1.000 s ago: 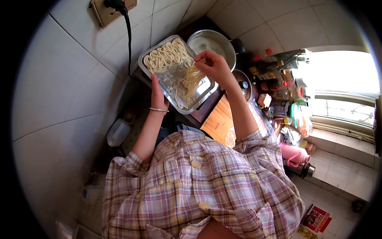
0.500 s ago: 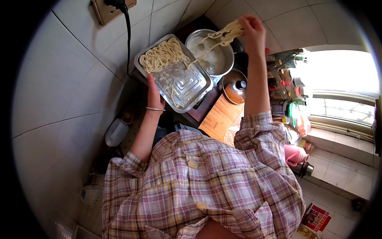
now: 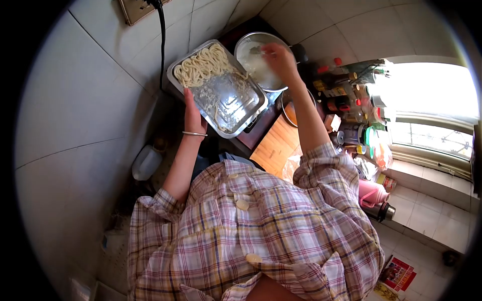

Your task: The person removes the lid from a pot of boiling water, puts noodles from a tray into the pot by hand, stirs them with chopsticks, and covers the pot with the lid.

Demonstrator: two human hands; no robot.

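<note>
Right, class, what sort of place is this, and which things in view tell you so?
Probably a small home kitchen: noodles lie in a metal tray beside a large pot, and a row of bottles stands nearby.

Looks like a kitchen, likely a home's, judging by the pot [image 3: 267, 90] below the right hand [image 3: 280, 60], the tray [image 3: 226, 103] of noodles [image 3: 203, 65] at the left hand [image 3: 193, 116], and the wooden board [image 3: 275, 146] on the near side of both. Has bottles [image 3: 346, 104] (packed close together) right of the right hand, wall tiles [image 3: 80, 100] left of the left.
</note>
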